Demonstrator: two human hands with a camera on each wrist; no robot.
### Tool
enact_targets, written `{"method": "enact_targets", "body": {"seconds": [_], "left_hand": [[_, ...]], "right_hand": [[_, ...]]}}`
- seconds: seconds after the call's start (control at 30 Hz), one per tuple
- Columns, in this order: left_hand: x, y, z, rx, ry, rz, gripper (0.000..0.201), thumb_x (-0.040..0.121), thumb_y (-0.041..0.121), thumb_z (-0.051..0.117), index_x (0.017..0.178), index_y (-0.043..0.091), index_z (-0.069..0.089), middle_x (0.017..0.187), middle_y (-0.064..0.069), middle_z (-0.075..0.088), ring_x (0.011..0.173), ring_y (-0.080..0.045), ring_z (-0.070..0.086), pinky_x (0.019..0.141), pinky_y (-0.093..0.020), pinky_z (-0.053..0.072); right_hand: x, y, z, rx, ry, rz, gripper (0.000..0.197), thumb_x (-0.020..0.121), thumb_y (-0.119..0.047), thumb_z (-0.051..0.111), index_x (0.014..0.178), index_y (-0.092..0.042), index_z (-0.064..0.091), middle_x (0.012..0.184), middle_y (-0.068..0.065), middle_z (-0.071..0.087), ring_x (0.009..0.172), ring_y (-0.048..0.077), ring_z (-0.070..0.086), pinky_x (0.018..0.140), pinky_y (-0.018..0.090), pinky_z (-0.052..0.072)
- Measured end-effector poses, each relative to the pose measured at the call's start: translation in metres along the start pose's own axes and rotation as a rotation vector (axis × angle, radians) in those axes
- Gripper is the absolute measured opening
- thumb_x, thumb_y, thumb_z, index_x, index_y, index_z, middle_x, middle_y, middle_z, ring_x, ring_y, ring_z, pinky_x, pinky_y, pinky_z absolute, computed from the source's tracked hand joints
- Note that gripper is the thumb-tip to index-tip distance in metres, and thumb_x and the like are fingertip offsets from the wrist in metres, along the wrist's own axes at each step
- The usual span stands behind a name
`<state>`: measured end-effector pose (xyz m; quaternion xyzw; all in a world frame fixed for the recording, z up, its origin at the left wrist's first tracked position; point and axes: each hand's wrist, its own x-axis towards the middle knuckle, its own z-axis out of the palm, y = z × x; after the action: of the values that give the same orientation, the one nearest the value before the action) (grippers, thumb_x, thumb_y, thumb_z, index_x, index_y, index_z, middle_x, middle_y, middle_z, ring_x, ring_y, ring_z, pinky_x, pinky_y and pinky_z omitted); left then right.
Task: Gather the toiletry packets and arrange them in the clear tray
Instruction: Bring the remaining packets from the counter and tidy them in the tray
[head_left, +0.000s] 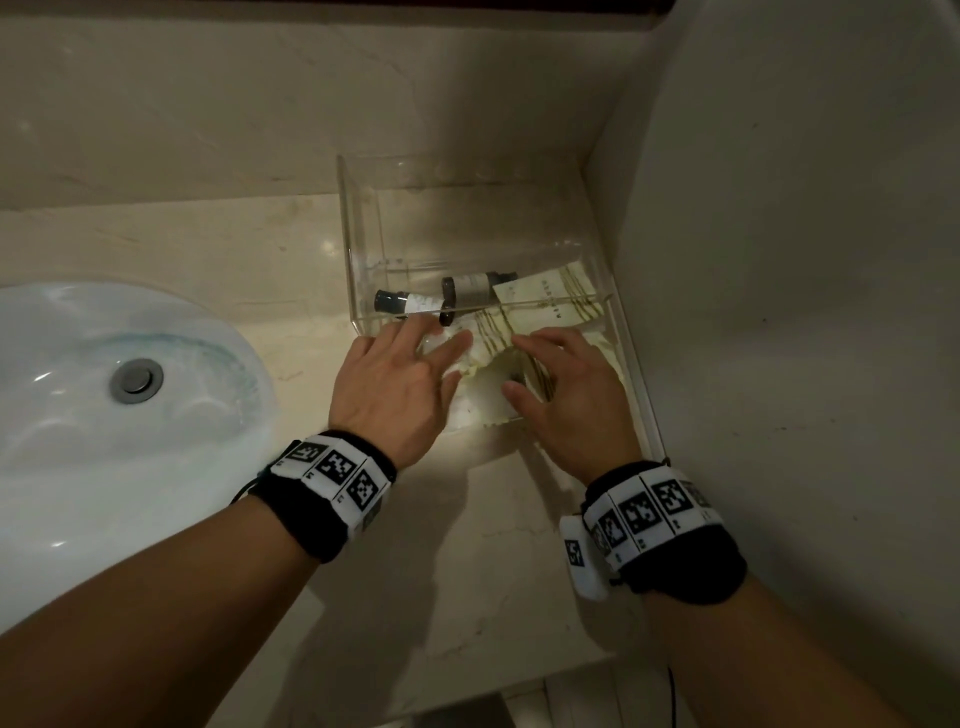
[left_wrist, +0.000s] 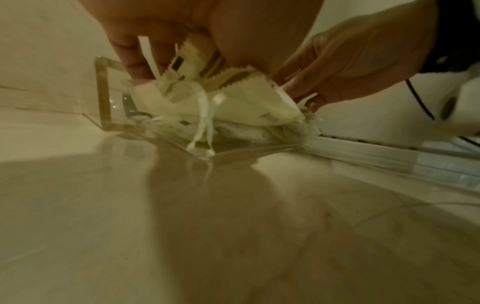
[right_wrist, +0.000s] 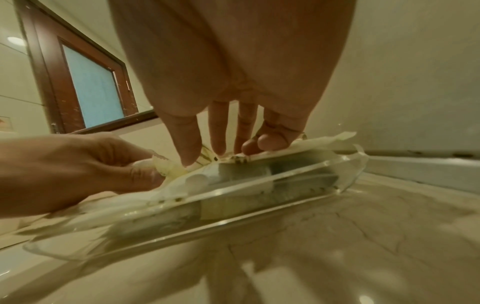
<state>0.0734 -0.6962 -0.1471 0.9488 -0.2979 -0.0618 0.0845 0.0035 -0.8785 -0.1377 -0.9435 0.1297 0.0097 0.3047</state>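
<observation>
A clear acrylic tray (head_left: 358, 234) stands in the counter's corner against the right wall. Cream toiletry packets (head_left: 545, 296) with olive stripes lie heaped at its near end, some sticking up over the rim. My left hand (head_left: 441, 340) is on the left of the heap and pinches the serrated edge of one packet (right_wrist: 168, 168) between thumb and fingers. The right hand (head_left: 540, 364) is on the heap's right side, its straight fingertips (right_wrist: 272, 142) pressing down on the top packet. The left wrist view shows the packet pile (left_wrist: 233, 107) with a white ribbon hanging from it.
Two small dark-capped bottles (head_left: 470, 293) lie on their sides in the tray behind the packets. A white sink basin (head_left: 78, 415) with a metal drain (head_left: 136, 381) is on the left. A wall (head_left: 779, 260) closes the right side. Beige marble counter (head_left: 467, 571) lies in front.
</observation>
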Motion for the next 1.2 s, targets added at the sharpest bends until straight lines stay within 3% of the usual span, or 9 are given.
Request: {"method": "enact_targets", "body": {"seconds": [0.23,0.53,0.67,0.77,0.9,0.97,1.07,1.13,1.2], "left_hand": [[0.005,0.002,-0.001,0.000,-0.003,-0.046,0.056,0.093,0.047,0.041,0.144,0.023,0.043,0.131,-0.005,0.057,0.115,-0.026,0.054,0.089,-0.041,0.042],[0.009,0.018,-0.006,0.073,-0.032,-0.112,0.071,0.087,0.053,0.031,0.146,0.014,0.042,0.124,-0.012,0.060,0.110,-0.032,0.051,0.087,-0.044,0.040],[0.008,0.012,-0.008,0.023,0.003,-0.071,0.060,0.089,0.048,0.047,0.138,0.014,0.051,0.124,-0.011,0.061,0.108,-0.032,0.053,0.086,-0.043,0.043],[0.004,0.006,-0.009,-0.034,0.114,0.063,0.044,0.086,0.036,0.063,0.126,0.017,0.062,0.118,-0.010,0.061,0.099,-0.031,0.054,0.079,-0.042,0.046],[0.002,0.003,-0.008,-0.128,0.094,0.156,0.032,0.090,0.040,0.062,0.114,0.021,0.071,0.106,-0.005,0.062,0.086,-0.028,0.059,0.065,-0.037,0.051],[0.001,0.003,-0.010,-0.168,0.022,0.152,0.038,0.092,0.047,0.058,0.117,0.021,0.071,0.107,-0.003,0.060,0.084,-0.027,0.062,0.062,-0.037,0.054],[-0.002,0.002,-0.014,-0.136,-0.102,0.161,0.063,0.085,0.066,0.055,0.130,0.021,0.063,0.117,-0.002,0.055,0.093,-0.026,0.062,0.068,-0.039,0.055],[-0.003,0.001,-0.018,-0.079,-0.173,0.164,0.082,0.077,0.078,0.054,0.138,0.023,0.054,0.125,-0.001,0.050,0.100,-0.024,0.059,0.074,-0.039,0.055],[-0.004,0.003,-0.020,-0.018,-0.221,0.171,0.089,0.073,0.078,0.059,0.143,0.025,0.046,0.131,0.000,0.045,0.107,-0.023,0.054,0.080,-0.038,0.054]], "right_hand": [[0.005,0.001,0.003,-0.014,0.011,-0.013,0.049,0.085,-0.036,0.067,0.130,-0.018,0.063,0.126,-0.001,0.058,0.112,0.023,0.056,0.094,0.042,0.050],[0.007,0.000,0.003,-0.020,0.007,-0.022,0.052,0.082,-0.042,0.061,0.127,-0.016,0.065,0.122,0.002,0.059,0.108,0.025,0.059,0.091,0.042,0.051],[0.006,-0.002,0.000,0.007,0.024,-0.023,0.048,0.083,-0.034,0.069,0.127,-0.015,0.065,0.121,0.002,0.061,0.107,0.023,0.060,0.092,0.040,0.051],[0.004,-0.002,-0.004,0.045,0.069,-0.037,0.044,0.081,-0.027,0.074,0.123,-0.014,0.067,0.117,0.002,0.062,0.103,0.017,0.060,0.090,0.037,0.052],[-0.003,-0.001,-0.007,0.083,0.119,-0.036,0.046,0.076,-0.022,0.080,0.119,-0.013,0.068,0.115,0.001,0.062,0.102,0.015,0.062,0.090,0.037,0.055],[-0.008,0.001,-0.009,0.075,0.109,-0.050,0.049,0.074,-0.020,0.081,0.120,-0.013,0.068,0.115,0.001,0.062,0.102,0.016,0.062,0.090,0.038,0.055],[-0.011,0.004,-0.013,0.006,0.044,-0.078,0.053,0.070,-0.021,0.084,0.120,-0.013,0.068,0.119,0.001,0.061,0.106,0.018,0.061,0.094,0.039,0.053],[-0.011,0.005,-0.017,-0.034,-0.024,-0.077,0.059,0.067,-0.024,0.087,0.122,-0.015,0.067,0.125,0.000,0.059,0.114,0.018,0.057,0.101,0.034,0.049],[-0.011,0.006,-0.020,-0.084,-0.092,-0.072,0.068,0.063,-0.025,0.090,0.126,-0.017,0.065,0.131,-0.002,0.055,0.121,0.016,0.052,0.103,0.025,0.041]]}}
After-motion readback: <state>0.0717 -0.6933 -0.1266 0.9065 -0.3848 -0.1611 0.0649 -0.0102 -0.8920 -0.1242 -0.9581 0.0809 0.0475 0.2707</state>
